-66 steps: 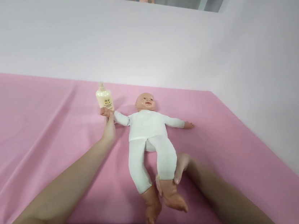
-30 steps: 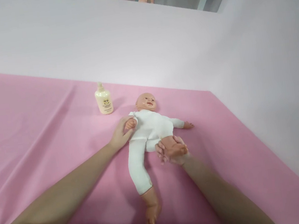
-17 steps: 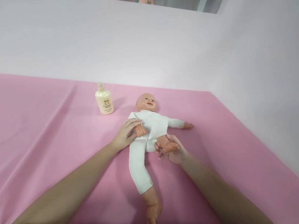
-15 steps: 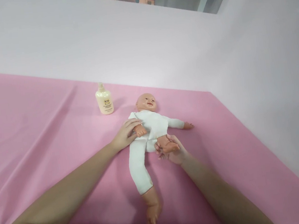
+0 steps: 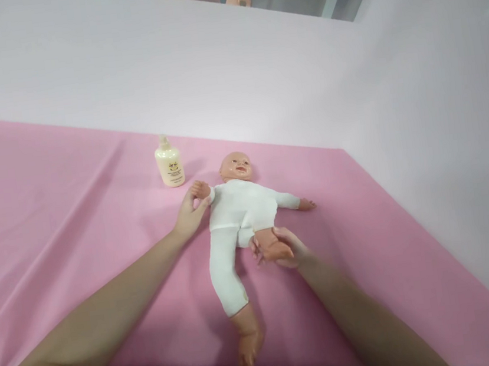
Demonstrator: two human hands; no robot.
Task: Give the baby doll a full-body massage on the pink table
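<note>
A baby doll point(image 5: 245, 204) with a white cloth body lies on its back on the pink cloth point(image 5: 112, 235), head toward the wall. My left hand point(image 5: 190, 213) is closed around the doll's forearm at the left, just below its small hand point(image 5: 201, 189). Lower down, my right hand point(image 5: 292, 248) grips the doll's bent leg at the ankle, and its foot point(image 5: 277, 250) shows in front of my palm. The other leg point(image 5: 229, 274) lies stretched toward the near edge. The doll's arm on the right point(image 5: 289, 200) rests spread out on the cloth.
A cream pump bottle point(image 5: 170, 165) with a printed label stands upright to the left of the doll's head. White walls point(image 5: 168, 67) rise behind and to the right of the table. The cloth has long folds at the left.
My left hand has moved the doll's arm from across its body outward to the left, up beside the shoulder. My right hand has lowered slightly with the bent leg.
</note>
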